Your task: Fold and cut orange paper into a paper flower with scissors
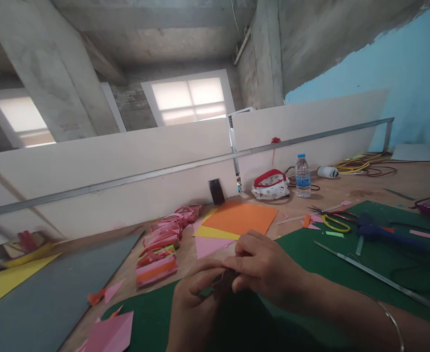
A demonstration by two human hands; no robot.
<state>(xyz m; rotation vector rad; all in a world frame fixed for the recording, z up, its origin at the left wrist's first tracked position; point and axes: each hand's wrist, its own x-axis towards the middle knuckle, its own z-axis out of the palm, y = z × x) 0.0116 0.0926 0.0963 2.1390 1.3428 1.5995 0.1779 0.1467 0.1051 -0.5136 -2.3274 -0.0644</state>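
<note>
Grip: left hand (198, 289) and right hand (264, 261) meet, lower centre; cannot tell whether clamped | thin orange strip (220, 279): between them, mostly hidden | orange sheet (242, 218): beyond, centre | scissors (335, 224): right

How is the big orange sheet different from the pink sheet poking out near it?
The orange sheet is bright orange, while the pink sheet is pale pink. The orange sheet lies on top, but the pink sheet is underneath, with a yellow sheet between them. Much of the orange sheet shows; only parts of the pink sheet peek out. Both are flat.
</note>
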